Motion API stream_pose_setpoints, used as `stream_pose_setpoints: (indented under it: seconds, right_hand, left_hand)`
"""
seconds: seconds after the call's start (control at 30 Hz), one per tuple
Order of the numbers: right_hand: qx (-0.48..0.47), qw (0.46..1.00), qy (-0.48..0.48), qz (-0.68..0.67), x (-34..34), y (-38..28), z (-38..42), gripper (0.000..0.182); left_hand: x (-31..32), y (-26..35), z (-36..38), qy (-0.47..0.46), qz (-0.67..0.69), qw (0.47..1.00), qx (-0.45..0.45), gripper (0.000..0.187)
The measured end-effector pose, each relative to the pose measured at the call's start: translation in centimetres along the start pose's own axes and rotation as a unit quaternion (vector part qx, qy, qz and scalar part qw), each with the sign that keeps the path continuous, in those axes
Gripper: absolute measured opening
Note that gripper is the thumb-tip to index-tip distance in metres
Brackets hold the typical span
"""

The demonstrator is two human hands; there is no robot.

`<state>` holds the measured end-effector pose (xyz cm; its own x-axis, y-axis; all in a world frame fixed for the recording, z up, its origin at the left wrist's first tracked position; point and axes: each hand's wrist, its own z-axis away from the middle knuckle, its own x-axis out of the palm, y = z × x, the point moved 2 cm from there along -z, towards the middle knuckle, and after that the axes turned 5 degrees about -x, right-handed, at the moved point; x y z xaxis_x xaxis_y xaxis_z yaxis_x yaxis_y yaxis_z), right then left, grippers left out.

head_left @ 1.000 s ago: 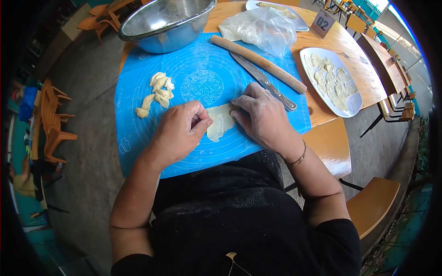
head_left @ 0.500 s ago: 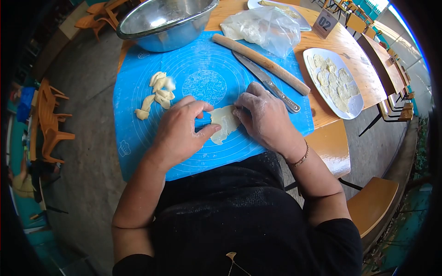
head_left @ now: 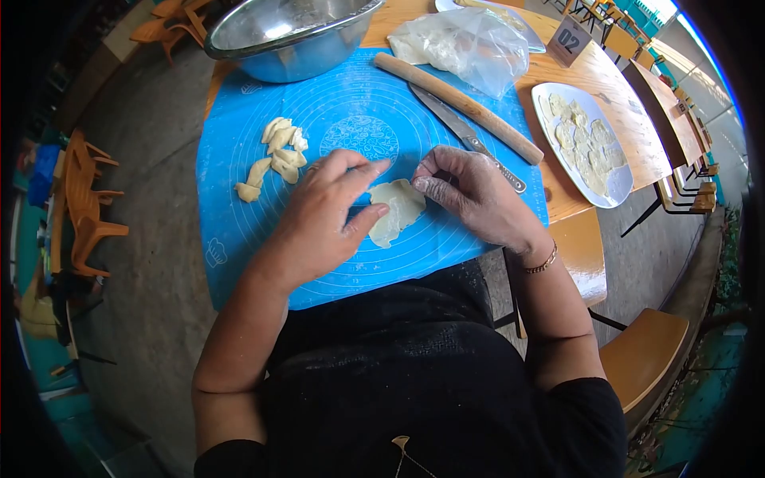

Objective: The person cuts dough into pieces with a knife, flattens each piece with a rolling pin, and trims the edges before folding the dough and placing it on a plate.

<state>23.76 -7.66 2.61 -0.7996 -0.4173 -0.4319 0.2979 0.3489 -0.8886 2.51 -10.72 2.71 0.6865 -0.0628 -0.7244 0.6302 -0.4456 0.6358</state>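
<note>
A thin, uneven sheet of pale dough (head_left: 396,211) lies on the blue mat (head_left: 247,271) between my hands. My left hand (head_left: 331,211) is at its left side, thumb and fingers apart, the thumb tip at the dough's edge. On the other side, my floury right hand (head_left: 470,191) has its thumb and fingertips pinched together at the dough's upper right edge; whether they grip it is hard to see. Several small dough pieces (head_left: 280,151) sit to the left. A knife (head_left: 454,123) and a wooden rolling pin (head_left: 462,106) lie beyond my right hand.
At the back left stands a metal bowl (head_left: 307,48). A plastic bag (head_left: 470,44) with white contents and another plate (head_left: 522,28) are at the back. On the right are a white plate (head_left: 548,119) of flattened dough pieces and a number sign (head_left: 567,40).
My right hand has shifted slightly and turned, with its fingers nearer the dough's upper edge. The left fingers have spread further and risen a little, showing more of the sheet.
</note>
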Motion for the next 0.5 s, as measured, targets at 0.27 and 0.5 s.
stream_pose_setpoints:
  seconds: [0.27, 0.5]
  right_hand:
    - [0.011, 0.989, -0.004, -0.144, -0.4, 0.3, -0.3, 0.016]
    - [-0.087, 0.96, 0.084, 0.251, -0.6, 0.6, -0.3, 0.013]
  left_hand:
    - [0.9, 0.0, -1.0, -0.03, -0.005, 0.999, -0.029, 0.028]
    - [1.0, 0.1, -0.7, 0.007, -0.111, 0.994, 0.012, 0.029]
